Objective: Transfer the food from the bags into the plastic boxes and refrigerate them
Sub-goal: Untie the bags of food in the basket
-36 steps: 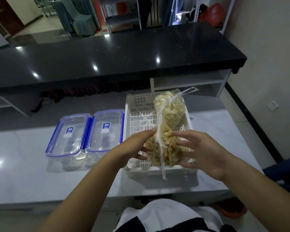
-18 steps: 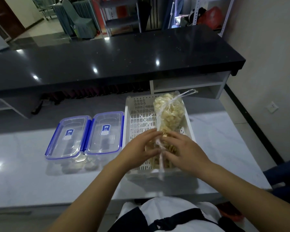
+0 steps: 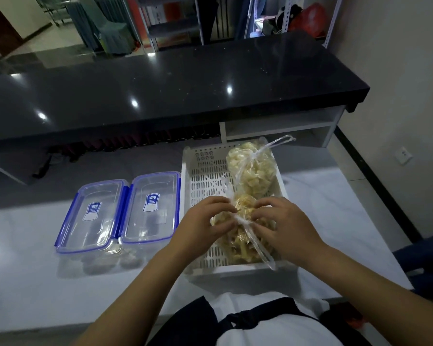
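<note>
Boxes [image 3: 118,213], two clear rectangular tubs with blue-clipped lids, sit shut on the pale counter [image 3: 23,240]; nothing seems transferred yet. In the white slotted basket [image 3: 203,171], left hand [image 3: 205,227] and right hand [image 3: 285,228] pinch the knotted neck of the near crinkly bag [image 3: 238,236]; another tied bag [image 3: 251,171] waits behind.

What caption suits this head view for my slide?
Both hands pinch the near bag's knot over a white basket.
</note>
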